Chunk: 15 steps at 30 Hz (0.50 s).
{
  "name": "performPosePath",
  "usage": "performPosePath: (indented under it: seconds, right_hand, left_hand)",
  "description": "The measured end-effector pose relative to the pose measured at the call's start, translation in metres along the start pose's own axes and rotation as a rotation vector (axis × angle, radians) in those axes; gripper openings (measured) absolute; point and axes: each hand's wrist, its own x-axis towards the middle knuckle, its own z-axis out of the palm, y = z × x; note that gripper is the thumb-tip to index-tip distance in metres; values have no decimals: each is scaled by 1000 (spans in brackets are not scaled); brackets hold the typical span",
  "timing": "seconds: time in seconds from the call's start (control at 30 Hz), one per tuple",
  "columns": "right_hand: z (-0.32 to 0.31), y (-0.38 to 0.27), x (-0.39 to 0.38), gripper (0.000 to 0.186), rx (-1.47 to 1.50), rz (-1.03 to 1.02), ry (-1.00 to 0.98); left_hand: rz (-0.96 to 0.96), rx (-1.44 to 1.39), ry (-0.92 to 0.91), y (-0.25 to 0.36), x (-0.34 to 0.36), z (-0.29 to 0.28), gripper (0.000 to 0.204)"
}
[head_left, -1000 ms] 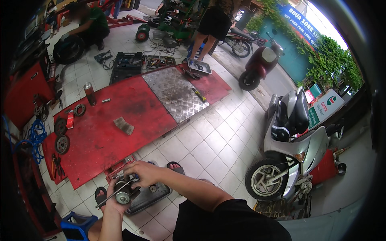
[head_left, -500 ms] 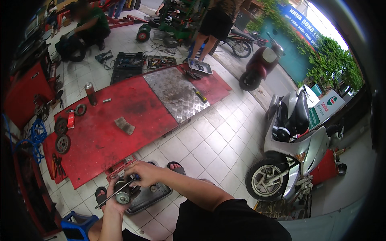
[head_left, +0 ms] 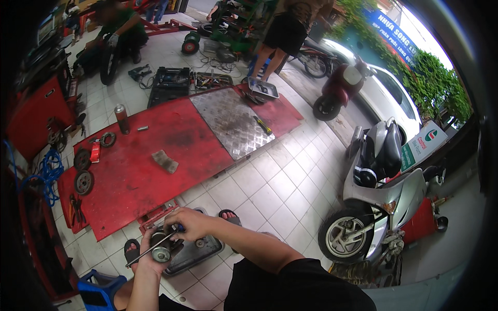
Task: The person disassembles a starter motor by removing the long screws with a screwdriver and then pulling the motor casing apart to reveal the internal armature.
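My left hand [head_left: 151,262] is closed around a round metal part [head_left: 160,253] with a silver end, held low in front of me. My right hand [head_left: 184,223] grips a long thin tool [head_left: 165,239], apparently a screwdriver with a blue handle, its shaft lying diagonally across the metal part. Below both hands a dark metal tray [head_left: 199,257] sits on the floor with small parts in it, beside a red metal bracket [head_left: 155,216] at the lift's edge.
A red lift platform [head_left: 129,186] carries wheels, a can and tools. A blue stool [head_left: 96,290] is lower left, a silver scooter [head_left: 394,207] right, a maroon scooter [head_left: 337,88] behind. Co-workers [head_left: 119,31] [head_left: 285,31] and toolboxes [head_left: 168,83] are at the back.
A white car has appeared in the street behind the maroon scooter. The crouching co-worker's tyre has been turned more upright. My hands keep almost the same grip and position.
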Motion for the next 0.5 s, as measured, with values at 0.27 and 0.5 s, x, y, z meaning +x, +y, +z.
performPosePath:
  seconds: [0.27, 0.5]
  right_hand:
    - [0, -2, 1, 33, 5, -53, 16]
    - [-4, -3, -3, 30, 13, -34, 6]
  left_hand:
    - [-13, -11, 14, 1, -1, 1, 29]
    - [-12, -11, 10, -2, 3, 0, 31]
